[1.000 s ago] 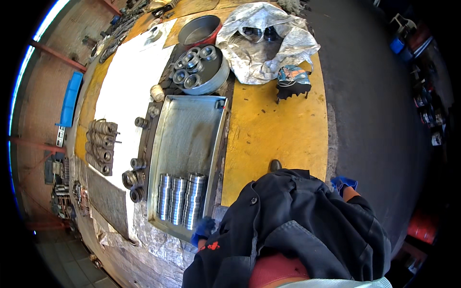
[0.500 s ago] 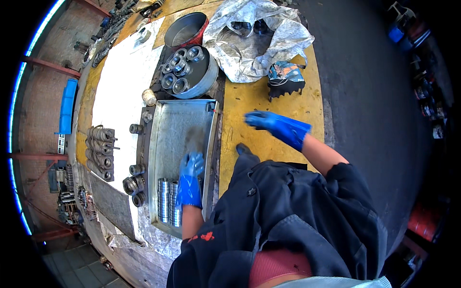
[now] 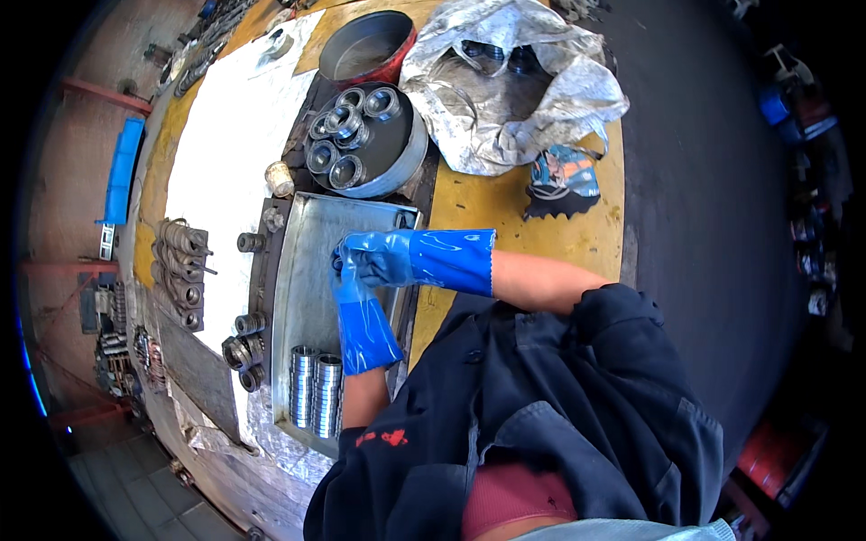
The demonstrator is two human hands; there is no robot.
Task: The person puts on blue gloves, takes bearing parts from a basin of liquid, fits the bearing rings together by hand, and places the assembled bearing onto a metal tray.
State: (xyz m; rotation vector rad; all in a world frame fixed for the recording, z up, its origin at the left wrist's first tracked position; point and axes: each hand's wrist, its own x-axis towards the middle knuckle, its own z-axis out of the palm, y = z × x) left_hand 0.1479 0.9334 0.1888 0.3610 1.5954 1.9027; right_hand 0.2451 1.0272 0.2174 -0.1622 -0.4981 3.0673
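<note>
1. Rectangular grey metal tray (image 3: pixel 305 316): beneath the fingers.
2. Stacked shiny steel rings (image 3: pixel 315 392): inside it, nearer the person than the fingers.
3. Blue-gloved left hand (image 3: pixel 350 283): fingers meeting the other glove; opening and grip cannot be told.
4. Blue-gloved right hand (image 3: pixel 386 257): fingers bent, contents hidden.
5. Crumpled whitish sack (image 3: pixel 577 99): beyond the fingers, rightward.

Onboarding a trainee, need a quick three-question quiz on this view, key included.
1. True or false: the left hand and right hand overlap in view above the metal tray.
2. Steel-ring stacks stand at which part of the tray, as pictured? A) upper end B) lower end C) middle
3. What colour is the outer wall of the round pan above the loose rings?

Key: 1 true; 2 B; 3 red.
</note>
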